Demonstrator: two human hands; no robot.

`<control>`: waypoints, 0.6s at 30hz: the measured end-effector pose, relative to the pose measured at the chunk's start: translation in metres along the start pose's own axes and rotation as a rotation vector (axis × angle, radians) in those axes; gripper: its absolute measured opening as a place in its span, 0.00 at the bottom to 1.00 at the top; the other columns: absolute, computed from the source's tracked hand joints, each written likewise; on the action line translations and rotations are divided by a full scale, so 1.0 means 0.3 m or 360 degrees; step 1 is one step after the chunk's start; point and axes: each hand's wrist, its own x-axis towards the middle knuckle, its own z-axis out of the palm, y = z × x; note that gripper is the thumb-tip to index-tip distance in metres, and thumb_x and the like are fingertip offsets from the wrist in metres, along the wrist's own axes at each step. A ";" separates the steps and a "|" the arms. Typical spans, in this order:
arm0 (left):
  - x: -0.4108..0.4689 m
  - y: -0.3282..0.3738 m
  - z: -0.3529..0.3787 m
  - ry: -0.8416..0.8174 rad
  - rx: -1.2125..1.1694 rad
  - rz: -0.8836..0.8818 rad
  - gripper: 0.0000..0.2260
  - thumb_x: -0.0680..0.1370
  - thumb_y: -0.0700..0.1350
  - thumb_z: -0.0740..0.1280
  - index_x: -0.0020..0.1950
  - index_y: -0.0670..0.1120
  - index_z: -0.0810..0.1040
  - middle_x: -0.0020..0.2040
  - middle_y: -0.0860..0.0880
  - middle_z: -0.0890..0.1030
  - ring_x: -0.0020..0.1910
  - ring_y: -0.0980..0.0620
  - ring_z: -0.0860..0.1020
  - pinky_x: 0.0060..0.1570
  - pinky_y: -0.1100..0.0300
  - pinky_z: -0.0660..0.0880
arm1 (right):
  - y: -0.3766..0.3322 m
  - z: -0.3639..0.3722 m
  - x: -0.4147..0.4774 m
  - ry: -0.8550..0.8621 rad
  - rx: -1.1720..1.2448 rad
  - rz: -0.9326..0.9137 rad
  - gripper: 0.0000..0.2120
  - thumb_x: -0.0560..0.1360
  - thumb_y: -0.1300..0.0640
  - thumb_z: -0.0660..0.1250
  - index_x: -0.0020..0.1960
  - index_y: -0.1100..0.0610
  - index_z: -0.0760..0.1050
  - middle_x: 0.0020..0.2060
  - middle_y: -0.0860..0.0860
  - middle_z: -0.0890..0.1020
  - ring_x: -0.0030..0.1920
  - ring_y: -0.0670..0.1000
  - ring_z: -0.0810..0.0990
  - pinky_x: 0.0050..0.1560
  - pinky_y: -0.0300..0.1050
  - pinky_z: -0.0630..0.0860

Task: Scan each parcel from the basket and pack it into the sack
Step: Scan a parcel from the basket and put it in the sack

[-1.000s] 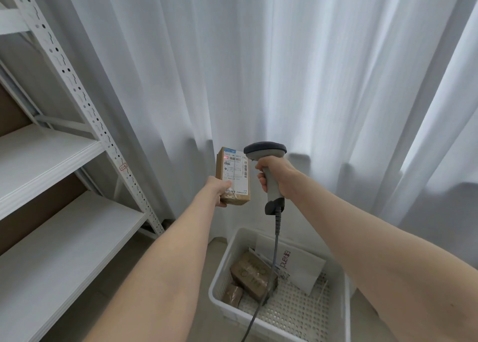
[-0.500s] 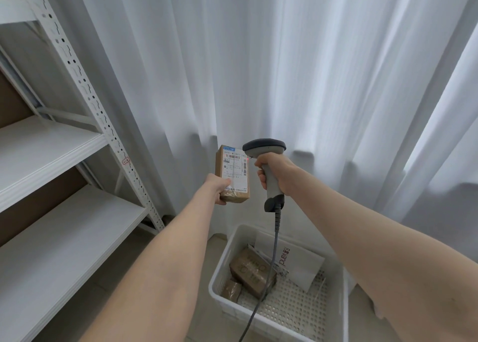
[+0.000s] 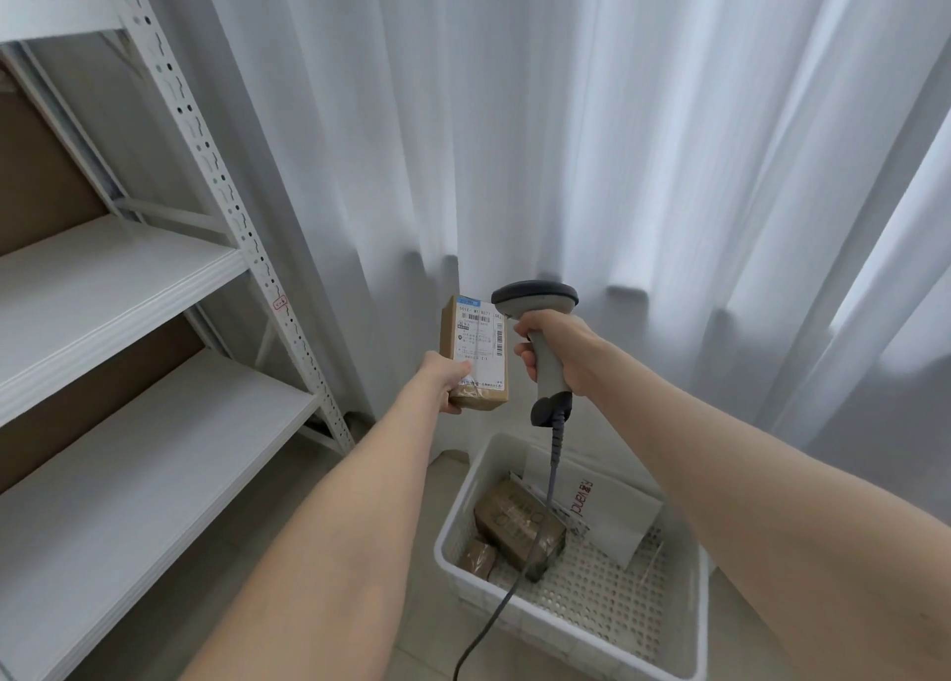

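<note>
White slotted metal rack (image 3: 221, 176) at left, brown backing boards (image 3: 41, 181) behind shelves, sheer white curtain (image 3: 617, 140), pale floor (image 3: 427, 644).

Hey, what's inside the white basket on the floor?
A large brown parcel, a small brown parcel and a white mailer bag. The right arm hides the basket's far right corner.

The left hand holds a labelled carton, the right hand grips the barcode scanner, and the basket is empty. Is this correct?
The basket is not empty: the head view shows a larger brown parcel, a smaller brown parcel and a white mailer bag in it. The rest is right.
</note>
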 end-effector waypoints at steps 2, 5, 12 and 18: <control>-0.034 -0.023 -0.013 0.0017 -0.0010 0.0004 0.07 0.79 0.40 0.65 0.53 0.42 0.67 0.59 0.40 0.79 0.49 0.43 0.79 0.50 0.43 0.77 | 0.018 0.009 -0.035 -0.0023 -0.0013 -0.0003 0.05 0.75 0.63 0.65 0.50 0.61 0.73 0.32 0.56 0.77 0.23 0.48 0.72 0.25 0.37 0.73; -0.100 -0.066 -0.032 0.0040 -0.0017 0.0011 0.07 0.79 0.39 0.65 0.53 0.41 0.67 0.59 0.40 0.79 0.46 0.44 0.79 0.51 0.43 0.77 | 0.059 0.017 -0.104 -0.0059 -0.0045 -0.0012 0.05 0.75 0.63 0.64 0.50 0.61 0.72 0.30 0.56 0.76 0.23 0.49 0.72 0.25 0.37 0.73; -0.319 -0.205 -0.084 0.0100 0.0015 0.0022 0.08 0.79 0.40 0.65 0.55 0.41 0.68 0.57 0.40 0.79 0.44 0.45 0.79 0.46 0.46 0.78 | 0.187 0.025 -0.311 -0.0139 -0.0064 -0.0032 0.01 0.75 0.63 0.63 0.46 0.60 0.72 0.27 0.54 0.75 0.21 0.48 0.71 0.24 0.37 0.72; -0.500 -0.373 -0.193 0.0128 -0.0151 -0.0047 0.14 0.78 0.40 0.66 0.62 0.39 0.68 0.56 0.40 0.79 0.43 0.46 0.80 0.35 0.49 0.79 | 0.326 0.089 -0.437 -0.0220 -0.0011 -0.0013 0.07 0.76 0.62 0.67 0.52 0.62 0.74 0.33 0.57 0.81 0.26 0.48 0.76 0.27 0.39 0.76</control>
